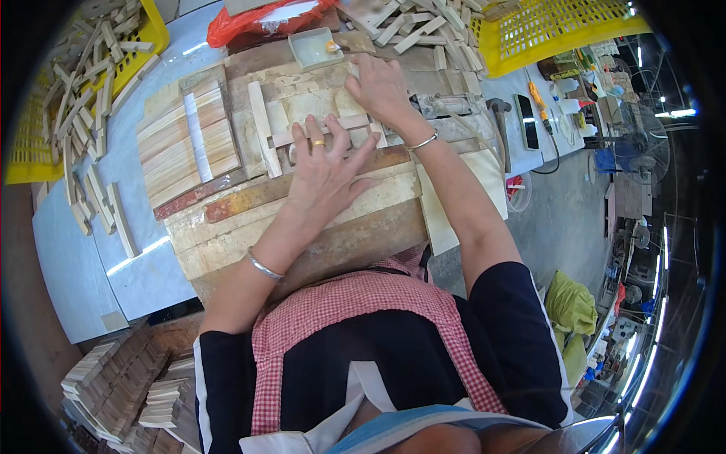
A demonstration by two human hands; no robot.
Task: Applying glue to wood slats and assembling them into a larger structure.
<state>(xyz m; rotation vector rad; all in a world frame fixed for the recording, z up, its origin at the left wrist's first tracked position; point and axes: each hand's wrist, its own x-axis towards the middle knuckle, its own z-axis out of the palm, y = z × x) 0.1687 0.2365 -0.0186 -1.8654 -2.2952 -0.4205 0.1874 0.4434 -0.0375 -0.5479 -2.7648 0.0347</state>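
My left hand (pixel 327 168) lies palm down with its fingers spread, the fingertips touching a short wooden crosspiece (pixel 286 139) on the worn wooden work board (pixel 302 98). A longer wooden strip (pixel 263 129) stands against the crosspiece's left end. At the other end, my right hand (pixel 383 89) is closed around the upper part of a second wooden strip (pixel 353 70), mostly covered by the hand. Just beyond it sits a shallow square dish (pixel 311 51) with an orange-tipped tool (pixel 333 47) resting at its rim; what the dish holds is hard to make out.
Left of my hands lies a row of flat wooden slats (pixel 168 151). Yellow baskets (pixel 563 38) and loose wooden sticks (pixel 416 30) are at the back. A hammer (pixel 499 113), a phone (pixel 527 121) and an orange-handled tool (pixel 538 98) lie to the right. Stacked wood (pixel 113 378) stands lower left.
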